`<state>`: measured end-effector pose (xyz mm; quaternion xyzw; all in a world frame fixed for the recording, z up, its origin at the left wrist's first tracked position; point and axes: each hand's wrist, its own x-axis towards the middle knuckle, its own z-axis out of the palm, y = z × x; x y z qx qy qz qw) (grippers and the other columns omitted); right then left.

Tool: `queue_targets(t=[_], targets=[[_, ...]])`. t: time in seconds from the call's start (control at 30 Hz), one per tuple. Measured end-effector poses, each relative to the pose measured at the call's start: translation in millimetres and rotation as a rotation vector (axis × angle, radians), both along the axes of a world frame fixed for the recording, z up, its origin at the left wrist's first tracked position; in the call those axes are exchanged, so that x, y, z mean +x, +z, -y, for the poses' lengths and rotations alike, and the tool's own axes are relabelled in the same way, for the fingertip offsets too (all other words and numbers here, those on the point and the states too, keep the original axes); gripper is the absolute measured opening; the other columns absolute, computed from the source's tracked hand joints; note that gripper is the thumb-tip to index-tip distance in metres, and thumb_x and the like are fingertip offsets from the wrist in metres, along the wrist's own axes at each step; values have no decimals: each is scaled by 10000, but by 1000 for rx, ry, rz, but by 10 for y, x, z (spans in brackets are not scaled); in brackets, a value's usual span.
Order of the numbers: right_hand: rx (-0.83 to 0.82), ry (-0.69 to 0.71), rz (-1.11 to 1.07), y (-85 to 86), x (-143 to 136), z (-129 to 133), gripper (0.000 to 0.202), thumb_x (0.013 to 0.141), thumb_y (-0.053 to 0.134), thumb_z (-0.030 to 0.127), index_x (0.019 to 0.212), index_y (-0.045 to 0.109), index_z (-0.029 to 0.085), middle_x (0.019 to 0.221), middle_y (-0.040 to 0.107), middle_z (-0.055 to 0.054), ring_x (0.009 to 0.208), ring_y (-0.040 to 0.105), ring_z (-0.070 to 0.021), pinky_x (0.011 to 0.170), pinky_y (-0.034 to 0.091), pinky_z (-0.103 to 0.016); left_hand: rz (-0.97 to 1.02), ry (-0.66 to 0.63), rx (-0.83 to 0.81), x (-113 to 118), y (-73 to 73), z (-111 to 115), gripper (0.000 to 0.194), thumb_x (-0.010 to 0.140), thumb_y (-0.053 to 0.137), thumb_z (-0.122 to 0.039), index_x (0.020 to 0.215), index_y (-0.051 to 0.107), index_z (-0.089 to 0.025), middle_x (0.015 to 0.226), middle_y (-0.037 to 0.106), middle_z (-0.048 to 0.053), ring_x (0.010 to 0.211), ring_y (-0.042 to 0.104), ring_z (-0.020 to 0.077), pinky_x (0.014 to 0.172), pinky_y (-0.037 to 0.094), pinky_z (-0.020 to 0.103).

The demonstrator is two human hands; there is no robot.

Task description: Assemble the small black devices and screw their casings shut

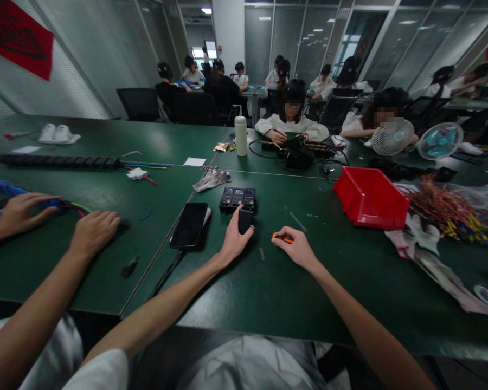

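Holding black block (pixel 246 221): I have it in the left hand (pixel 235 238), just above or on the green table (pixel 284 303); contact beneath is hidden from me.
Block axis: looks longer away from the body than across, the far end toward the row of black units.
Left fingers: narrowed on the block, thumb at the near right corner, a finger along the left side; no gap that I can make out.
Screwdriver (pixel 283 238): to the right of the block, orange-and-black handle in the right hand (pixel 299 248), pinched between thumb and fingers.
Shaft line: runs left and slightly away from me, handle to the block's near right corner. I judge this the relation that counts: tip against corner. From this view I cannot tell whether they touch.
Nearer hand: left, on the block; right reaches it only through the shaft.
Row of black units (pixel 238 200): three side by side, just beyond the block; touching or apart, unclear.
Phone (pixel 189 225): left of the left hand, clear of it.
Grey gloves (pixel 212 180): beyond the phone, left of the row.
Red bin (pixel 370 200): far right, well apart from the screwdriver.
Neighbour's hands (pixel 94 233): farther left, on cabling, not mine.
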<state>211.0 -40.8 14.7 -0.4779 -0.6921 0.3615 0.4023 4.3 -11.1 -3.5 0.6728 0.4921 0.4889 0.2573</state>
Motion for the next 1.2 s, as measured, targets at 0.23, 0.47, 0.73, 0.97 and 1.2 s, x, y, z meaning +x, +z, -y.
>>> queue_targets(t=[0.23,0.47,0.73,0.97,1.2], targets=[[218,-11,207,7,12,34,155,818,590,348,839,621,198,849,652,-54,788,611,-204,732,480,-345,-3,-2,-5,-10,9,4,696,789,554,-234,1406,232,-220,1354,430,85,1215,442,217,1049,313,382],[380,6,427,6,35,50,125,864,540,284,880,619,188,851,637,-77,785,590,-199,736,466,-325,-14,1,-17,-17,3,-3,688,791,558,-240,1402,242,-221,1319,463,85,1178,472,215,1029,334,377],[381,13,372,8,4,60,178,842,570,254,1003,627,203,920,654,-79,859,604,-216,791,478,-359,-12,1,-22,-18,-3,-27,651,788,551,-240,1380,283,-221,1243,516,71,1089,524,200,982,377,364],[273,-9,225,25,-24,69,228,794,604,232,1020,586,211,930,637,-59,848,612,-195,783,494,-345,11,9,-24,-16,16,-22,634,789,554,-253,1368,295,-228,1235,512,65,1078,521,191,974,382,344],[99,-38,23,65,-60,76,215,783,591,281,979,557,201,892,631,-51,849,613,-178,756,489,-314,31,38,-25,-8,-4,-27,611,788,563,-260,1347,319,-232,1239,496,58,1088,509,188,987,369,346]])
